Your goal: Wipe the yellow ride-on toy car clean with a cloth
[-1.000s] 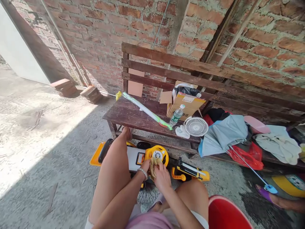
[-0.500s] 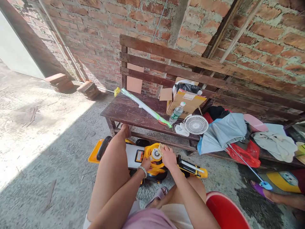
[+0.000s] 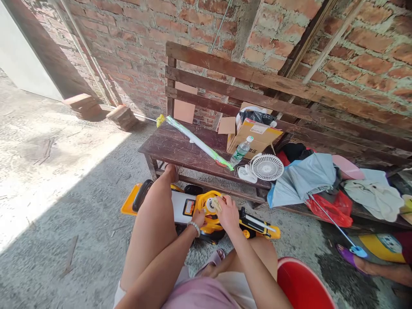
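My right grip (image 3: 229, 214) is closed on a crumpled cloth (image 3: 217, 203), pressing it to the steering wheel of a yellow toy car (image 3: 180, 207) on the floor (image 3: 80, 214). My left grip (image 3: 198, 218) rests on the car's body (I cannot tell how closed). Wiping seems partway done, with most of the car left.

Harsh sun glare left, rest shaded, edges warped.

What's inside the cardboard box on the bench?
A black plastic bag bulges above the rim of the cardboard box, a white item beside it. Anything lower is hidden by the walls and the bag.
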